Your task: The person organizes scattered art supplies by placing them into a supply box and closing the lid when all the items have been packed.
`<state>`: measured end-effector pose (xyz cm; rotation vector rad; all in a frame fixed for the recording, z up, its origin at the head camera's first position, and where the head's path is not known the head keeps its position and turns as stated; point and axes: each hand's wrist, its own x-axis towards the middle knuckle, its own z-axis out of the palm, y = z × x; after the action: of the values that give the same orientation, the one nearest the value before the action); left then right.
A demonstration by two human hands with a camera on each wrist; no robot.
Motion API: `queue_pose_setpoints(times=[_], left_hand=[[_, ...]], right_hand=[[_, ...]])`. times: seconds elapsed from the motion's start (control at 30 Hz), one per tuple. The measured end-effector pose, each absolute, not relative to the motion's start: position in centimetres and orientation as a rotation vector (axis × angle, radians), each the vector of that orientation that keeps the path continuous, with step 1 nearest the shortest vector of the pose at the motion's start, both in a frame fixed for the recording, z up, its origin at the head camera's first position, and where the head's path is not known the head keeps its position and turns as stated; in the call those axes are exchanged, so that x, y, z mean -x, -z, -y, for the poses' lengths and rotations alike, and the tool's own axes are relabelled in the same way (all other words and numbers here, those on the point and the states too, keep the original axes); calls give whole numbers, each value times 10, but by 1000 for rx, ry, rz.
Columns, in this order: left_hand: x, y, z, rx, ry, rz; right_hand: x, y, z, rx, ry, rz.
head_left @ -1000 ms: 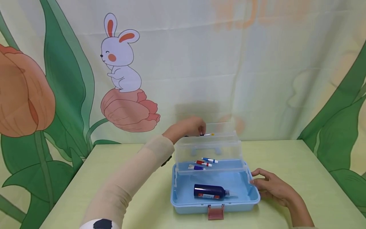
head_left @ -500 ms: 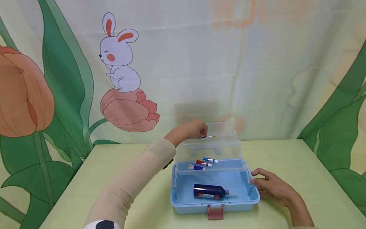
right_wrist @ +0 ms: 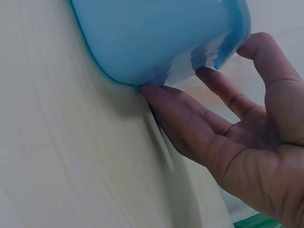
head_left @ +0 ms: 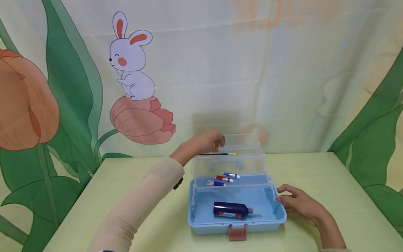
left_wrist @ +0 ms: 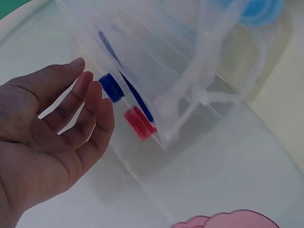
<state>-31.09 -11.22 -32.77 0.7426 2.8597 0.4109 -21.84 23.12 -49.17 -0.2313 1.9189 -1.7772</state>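
My left hand (head_left: pixel 206 141) hovers over the top clear tray (head_left: pixel 231 161) of a blue storage box (head_left: pixel 196 229), holding nothing. In the left wrist view, the fingers of my left hand (left_wrist: pixel 52 123) are loosely bent and apart from the dark blue paintbrush (left_wrist: pixel 126 80). That paintbrush (head_left: pixel 221 154) lies lengthwise on the tray, its yellowish bristles to the right. My right hand (head_left: pixel 303 208) grips the box's right side. From the right wrist, the fingers of my right hand (right_wrist: pixel 204 123) span the box (right_wrist: pixel 156 38) between rim and underside.
A dark blue bottle with a nozzle (head_left: pixel 231 210) lies in the box's bottom. A blue-and-white pen-like item (head_left: pixel 231 175), a red one (head_left: pixel 224 179) and a purple-and-white one (head_left: pixel 216 183) lie in the lower clear tray. A reddish-brown latch (head_left: pixel 237 233) hangs in front.
The paintbrush has come down onto the clear tray and left my left hand's fingers. My left hand has drawn slightly left and up. The right hand has stayed on the box.
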Motion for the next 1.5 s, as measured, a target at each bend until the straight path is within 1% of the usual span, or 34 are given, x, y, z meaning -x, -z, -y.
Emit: queue_pose_setpoints(times=[0.13,0.3,0.77,0.9,1.07,1.2,1.33,1.5], left_hand=[[311,333,121,-693,-368,-2888],[314,343,127,-696,-337,-2876],[312,344,119,-688,-428,-2872],[305,341,132,-679,-497,-2918],[290,344,162,-634,-619,-2962],[273,360,192,-500,-744,-2960],[255,390,218,-353,-895,-2912],[228,427,232,-168,-1273,-2625]], right_hand=[[218,490,-233,237,1782,-1909],[218,491,-234,232,1783,-1892],[218,491,-232,224,1784,-1891],[217,492,-231,224,1786,-1898],[216,492,-232,240,1794,-1899],[216,493,-232,246,1788,-1905],[217,494,-234,256,1776,-1912],[218,495,-237,301,1749,-1896]])
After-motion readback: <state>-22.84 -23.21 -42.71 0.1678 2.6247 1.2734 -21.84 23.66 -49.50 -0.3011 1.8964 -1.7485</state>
